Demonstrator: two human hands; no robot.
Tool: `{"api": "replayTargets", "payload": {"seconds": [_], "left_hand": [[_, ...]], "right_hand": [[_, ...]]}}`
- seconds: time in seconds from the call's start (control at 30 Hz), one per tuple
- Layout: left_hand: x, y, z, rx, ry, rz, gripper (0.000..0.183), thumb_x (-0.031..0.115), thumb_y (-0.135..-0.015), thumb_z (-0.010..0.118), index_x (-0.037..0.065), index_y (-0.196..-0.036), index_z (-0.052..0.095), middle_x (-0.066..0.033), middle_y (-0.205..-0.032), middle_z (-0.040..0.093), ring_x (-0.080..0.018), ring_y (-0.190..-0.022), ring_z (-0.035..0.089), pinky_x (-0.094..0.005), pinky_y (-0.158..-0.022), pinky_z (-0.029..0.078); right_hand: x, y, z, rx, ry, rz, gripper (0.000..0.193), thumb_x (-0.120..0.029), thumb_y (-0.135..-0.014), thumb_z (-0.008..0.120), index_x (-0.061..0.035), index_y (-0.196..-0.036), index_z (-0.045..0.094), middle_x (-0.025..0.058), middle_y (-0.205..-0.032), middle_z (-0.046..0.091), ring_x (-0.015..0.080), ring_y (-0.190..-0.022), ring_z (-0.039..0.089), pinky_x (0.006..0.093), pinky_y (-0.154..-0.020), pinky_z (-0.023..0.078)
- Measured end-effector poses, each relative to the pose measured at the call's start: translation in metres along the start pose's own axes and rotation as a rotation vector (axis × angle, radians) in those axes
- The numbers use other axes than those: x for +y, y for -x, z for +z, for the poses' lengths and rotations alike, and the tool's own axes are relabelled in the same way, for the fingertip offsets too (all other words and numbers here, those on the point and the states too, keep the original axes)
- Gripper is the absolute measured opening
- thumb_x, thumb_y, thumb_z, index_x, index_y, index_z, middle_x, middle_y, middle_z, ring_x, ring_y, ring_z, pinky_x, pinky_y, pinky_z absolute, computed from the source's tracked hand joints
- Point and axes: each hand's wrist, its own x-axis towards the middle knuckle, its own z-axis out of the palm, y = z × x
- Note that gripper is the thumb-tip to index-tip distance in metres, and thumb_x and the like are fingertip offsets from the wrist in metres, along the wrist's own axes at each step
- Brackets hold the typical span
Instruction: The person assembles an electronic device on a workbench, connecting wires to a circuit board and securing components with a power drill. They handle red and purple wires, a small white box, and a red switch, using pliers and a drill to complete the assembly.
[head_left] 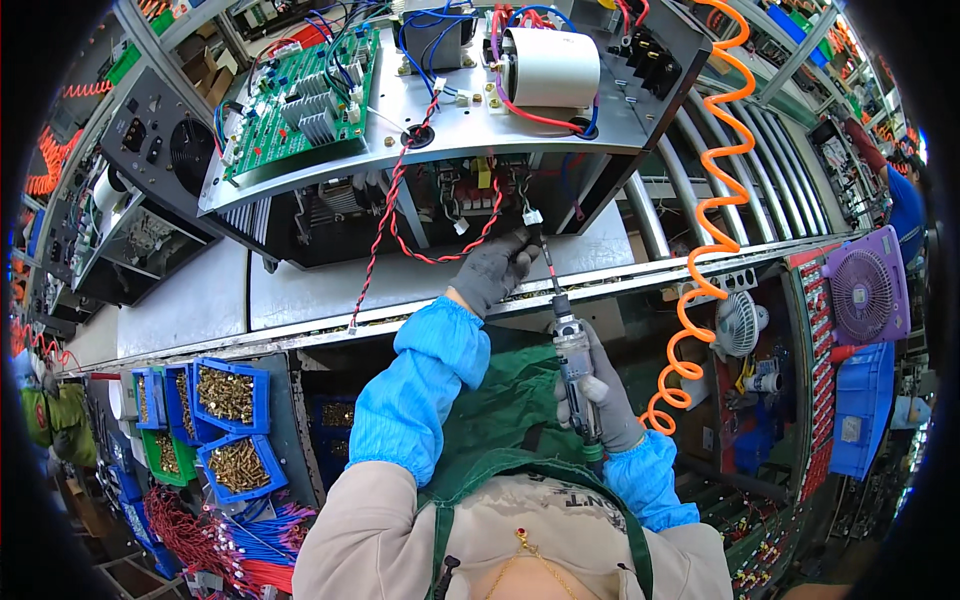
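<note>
The right hand (pixel 602 395) clamps a silver-grey metal screwdriver (pixel 572 342), the left hand (pixel 492 272), its grip I cannot tell, is beside the tip, and ahead the grey metal chassis (pixel 468 128) already bears a green circuit board (pixel 275 138), while a red-black twisted cable (pixel 389 213) hangs unplugged.

1. Bench: flat metal plate (pixel 180 315), with a visible seam at left; a long rail (pixel 600 273) borders its near edge.
2. Load, centre: large open chassis (pixel 460 130), upright on the plate.
3. Load, left: second chassis (pixel 160 160), standing beside it at an angle.
4. Conveyor, right: bare metal rollers (pixel 697 185), adjoining the plate.
5. Side stand, lower left: dark surface (pixel 293 415) carrying blue bins (pixel 263 398) and a green bin (pixel 183 478), closely grouped.
</note>
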Motion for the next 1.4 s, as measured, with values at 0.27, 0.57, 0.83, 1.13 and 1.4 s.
{"api": "replayTargets", "payload": {"seconds": [0.27,0.57,0.83,1.13,1.4], "left_hand": [[-0.004,-0.006,-0.007,0.006,0.069,0.053,0.013,0.009,-0.091,0.055,-0.002,-0.099,0.055,-0.0062,-0.081,0.055,-0.0081,-0.063,0.050,-0.0133,-0.043,0.042],[-0.002,0.008,0.017,0.045,-0.064,0.125,0.015,0.010,-0.090,0.058,-0.003,-0.098,0.058,-0.0061,-0.081,0.057,-0.0066,-0.064,0.052,-0.0122,-0.041,0.038],[0.016,0.011,0.011,-0.152,-0.410,0.006,0.018,0.014,-0.089,0.060,0.000,-0.100,0.062,-0.0021,-0.082,0.059,-0.0038,-0.061,0.049,-0.0124,-0.048,0.039],[-0.019,-0.004,0.057,0.198,-0.887,0.678,0.034,0.026,-0.078,0.073,-0.001,-0.097,0.062,-0.0051,-0.085,0.065,-0.0193,-0.076,0.061,-0.0303,-0.070,0.048],[-0.024,-0.026,0.063,0.151,-0.699,0.886,0.031,0.029,-0.076,0.076,0.000,-0.084,0.066,-0.0041,-0.076,0.065,-0.0137,-0.065,0.059,-0.0301,-0.063,0.047]], "right_hand": [[-0.002,0.001,0.000,-0.016,0.102,0.029,0.101,-0.047,-0.071,0.069,-0.0193,-0.148,0.010,0.0091,-0.082,0.056,0.0140,-0.056,0.059,0.0252,-0.046,0.050],[-0.011,0.001,0.000,-0.004,0.123,0.009,0.086,-0.026,-0.073,0.057,-0.0193,-0.147,0.014,0.0126,-0.091,0.052,0.0145,-0.055,0.055,0.0260,-0.050,0.049],[0.003,0.004,-0.021,-0.139,-0.203,0.062,0.088,-0.032,-0.076,0.062,-0.0212,-0.148,0.013,0.0120,-0.087,0.056,0.0162,-0.054,0.057,0.0270,-0.047,0.051],[-0.005,0.010,-0.029,0.005,-0.139,-0.090,0.093,-0.042,-0.073,0.068,-0.0219,-0.147,0.015,0.0096,-0.079,0.057,0.0146,-0.053,0.058,0.0262,-0.045,0.051],[-0.012,0.006,-0.031,0.073,0.024,-0.060,0.088,-0.038,-0.076,0.062,-0.0195,-0.148,0.014,0.0087,-0.081,0.055,0.0124,-0.054,0.057,0.0239,-0.046,0.048]]}}
